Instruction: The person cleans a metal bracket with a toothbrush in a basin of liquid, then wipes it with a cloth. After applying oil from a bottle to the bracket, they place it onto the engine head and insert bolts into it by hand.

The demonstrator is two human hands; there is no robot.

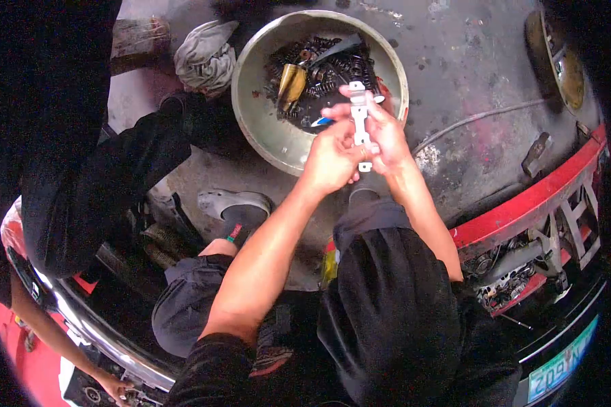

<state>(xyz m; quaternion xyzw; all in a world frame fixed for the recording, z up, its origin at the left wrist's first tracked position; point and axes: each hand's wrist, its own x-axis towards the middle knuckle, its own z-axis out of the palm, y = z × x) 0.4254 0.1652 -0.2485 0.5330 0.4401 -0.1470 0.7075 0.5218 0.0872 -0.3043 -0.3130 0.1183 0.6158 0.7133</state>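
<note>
Your left hand (332, 161) and right hand (389, 136) both grip the pale metal bracket (358, 115) upright between them, just short of the basin (265, 129) of oily springs (322, 81), where greasy fingers could probably let it slip in.

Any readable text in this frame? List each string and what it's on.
"N 602", upside down and blurred, reading uncertain: licence plate at the bottom right.
Metal bracket held by left hand and right hand: no marking readable.
Bowl: none.
</note>
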